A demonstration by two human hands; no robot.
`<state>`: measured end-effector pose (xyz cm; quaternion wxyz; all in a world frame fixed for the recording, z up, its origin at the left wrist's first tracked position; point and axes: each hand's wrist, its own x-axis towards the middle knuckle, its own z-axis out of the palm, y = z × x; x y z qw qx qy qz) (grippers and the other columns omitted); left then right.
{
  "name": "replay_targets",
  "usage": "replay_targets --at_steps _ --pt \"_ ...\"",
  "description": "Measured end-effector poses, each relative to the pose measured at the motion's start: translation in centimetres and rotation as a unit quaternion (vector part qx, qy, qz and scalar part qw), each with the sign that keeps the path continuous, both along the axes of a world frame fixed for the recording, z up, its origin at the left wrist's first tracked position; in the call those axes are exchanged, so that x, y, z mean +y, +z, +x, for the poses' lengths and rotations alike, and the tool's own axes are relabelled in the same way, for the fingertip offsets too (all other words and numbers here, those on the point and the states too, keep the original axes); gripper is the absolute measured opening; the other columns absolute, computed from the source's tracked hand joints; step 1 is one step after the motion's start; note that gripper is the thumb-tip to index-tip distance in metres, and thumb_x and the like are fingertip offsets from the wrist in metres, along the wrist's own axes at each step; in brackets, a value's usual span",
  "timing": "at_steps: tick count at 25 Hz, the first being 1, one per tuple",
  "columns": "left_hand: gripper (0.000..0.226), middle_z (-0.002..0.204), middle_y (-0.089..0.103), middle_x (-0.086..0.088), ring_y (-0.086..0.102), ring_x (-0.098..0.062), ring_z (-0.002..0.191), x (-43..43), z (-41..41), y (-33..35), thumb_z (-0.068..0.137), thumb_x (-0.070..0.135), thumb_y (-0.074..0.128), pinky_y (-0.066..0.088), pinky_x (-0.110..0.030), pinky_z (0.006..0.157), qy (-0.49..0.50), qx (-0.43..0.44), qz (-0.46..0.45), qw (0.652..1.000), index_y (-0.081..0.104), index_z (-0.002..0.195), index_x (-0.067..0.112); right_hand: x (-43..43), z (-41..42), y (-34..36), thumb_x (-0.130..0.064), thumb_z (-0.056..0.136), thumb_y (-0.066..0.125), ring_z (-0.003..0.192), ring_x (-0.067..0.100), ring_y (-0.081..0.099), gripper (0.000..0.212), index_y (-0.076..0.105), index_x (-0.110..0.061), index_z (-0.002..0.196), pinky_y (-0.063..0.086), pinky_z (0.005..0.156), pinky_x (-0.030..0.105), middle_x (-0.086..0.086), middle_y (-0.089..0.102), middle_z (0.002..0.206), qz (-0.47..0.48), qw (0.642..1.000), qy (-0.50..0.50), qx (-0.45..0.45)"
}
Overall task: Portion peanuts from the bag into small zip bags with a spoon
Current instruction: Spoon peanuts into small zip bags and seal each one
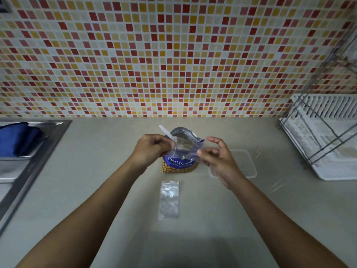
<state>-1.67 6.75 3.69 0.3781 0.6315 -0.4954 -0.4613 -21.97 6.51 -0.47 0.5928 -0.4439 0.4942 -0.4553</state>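
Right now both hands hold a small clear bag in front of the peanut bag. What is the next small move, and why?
Probably pull the mouth of the small zip bag open. The left hand and the right hand pinch its two sides, and it looks empty and flat. The white spoon stands in the open peanut bag just behind, ready for scooping once the mouth is open.

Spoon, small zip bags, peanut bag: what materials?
Spoon: looks like white, slightly translucent plastic, matte.
Small zip bags, one held, one on the counter: clear thin plastic film; crinkles, glare, see-through.
Peanut bag: glossy printed film with silvery lining at the mouth, probably foil laminate.
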Motion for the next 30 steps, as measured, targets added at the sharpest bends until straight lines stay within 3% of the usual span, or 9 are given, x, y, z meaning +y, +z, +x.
replay_targets --at_steps 3,6,8,10,16,22,25,27,30 --pt "0.012 0.075 0.066 -0.002 0.059 -0.011 0.065 -0.1 0.2 0.2 0.087 0.006 0.059 0.047 -0.011 0.049 0.002 0.002 0.004 1.000 0.070 0.092 0.005 0.2 0.0 0.6 -0.015 0.081 0.070 0.110 0.009 0.053 0.051 0.042 -0.018 0.124 0.043 0.088 0.013 -0.002 0.053 0.119 -0.096 0.985 -0.038 0.137" --pt "0.012 0.076 0.067 -0.004 0.060 -0.011 0.065 0.0 0.0 0.5 0.087 0.008 0.060 0.048 -0.013 0.051 -0.026 -0.012 0.005 1.000 0.070 0.092 0.007 0.7 -0.1 1.9 -0.038 0.075 0.075 0.119 -0.003 0.034 0.068 0.043 -0.018 0.131 0.024 0.098 0.004 -0.012 0.042 0.128 -0.314 0.874 0.033 0.370" --pt "0.013 0.076 0.068 -0.005 0.060 -0.007 0.060 0.1 -0.4 0.7 0.086 0.010 0.060 0.047 -0.014 0.052 -0.057 -0.017 0.006 0.998 0.071 0.092 0.007 0.6 0.5 2.7 -0.057 0.067 0.072 0.122 0.001 0.034 0.083 0.041 -0.020 0.135 0.019 0.102 0.011 -0.008 0.045 0.134 -0.372 0.802 0.109 0.455" --pt "0.012 0.075 0.068 -0.004 0.061 -0.003 0.058 0.1 -0.8 0.8 0.086 0.011 0.061 0.047 -0.014 0.053 -0.086 -0.007 0.005 0.996 0.071 0.090 0.006 0.2 1.2 3.0 -0.067 0.062 0.068 0.123 0.010 0.041 0.091 0.042 -0.020 0.136 0.020 0.103 0.019 -0.003 0.050 0.136 -0.377 0.775 0.135 0.489" --pt "0.012 0.089 0.072 -0.016 0.068 -0.027 0.083 -0.2 -0.9 0.4 0.085 0.008 0.061 0.058 -0.034 0.079 -0.087 -0.026 0.010 0.996 0.071 0.090 0.005 -0.4 1.2 2.0 -0.054 0.064 0.075 0.107 0.016 0.054 0.075 0.053 -0.020 0.126 0.046 0.093 0.031 0.000 0.059 0.119 -0.367 0.804 0.120 0.452" --pt "0.011 0.089 0.068 -0.025 0.063 -0.026 0.075 -0.2 -1.6 0.2 0.084 0.006 0.061 0.055 -0.036 0.078 -0.084 0.000 0.023 0.996 0.071 0.086 0.002 -0.2 1.0 1.6 -0.054 0.062 0.077 0.092 0.007 0.049 0.067 0.055 -0.020 0.116 0.039 0.078 0.016 -0.006 0.056 0.105 -0.378 0.813 0.101 0.431" --pt "0.012 0.090 0.068 -0.024 0.063 -0.025 0.074 -0.5 -1.4 0.3 0.086 0.008 0.060 0.054 -0.034 0.075 -0.091 0.000 0.024 0.996 0.070 0.087 0.003 -0.4 0.7 1.9 -0.060 0.059 0.076 0.088 0.001 0.047 0.077 0.050 -0.024 0.122 0.035 0.070 0.006 -0.012 0.049 0.108 -0.328 0.825 0.139 0.440" --pt "0.013 0.087 0.068 -0.022 0.061 -0.023 0.072 -0.8 -0.8 0.2 0.087 0.009 0.059 0.052 -0.032 0.070 -0.085 -0.011 0.027 0.996 0.071 0.088 0.003 -0.7 0.4 1.9 -0.059 0.060 0.076 0.089 0.003 0.051 0.076 0.049 -0.028 0.124 0.043 0.072 0.013 -0.013 0.052 0.105 -0.221 0.885 0.156 0.378" --pt "0.013 0.081 0.067 -0.013 0.059 -0.017 0.068 -1.0 0.0 -0.1 0.087 0.009 0.059 0.050 -0.024 0.062 -0.075 -0.044 0.026 0.996 0.070 0.089 0.004 -1.3 -0.4 1.7 -0.024 0.069 0.080 0.084 0.016 0.061 0.051 0.055 -0.023 0.114 0.052 0.068 0.019 0.002 0.063 0.089 -0.077 0.970 0.118 0.196"
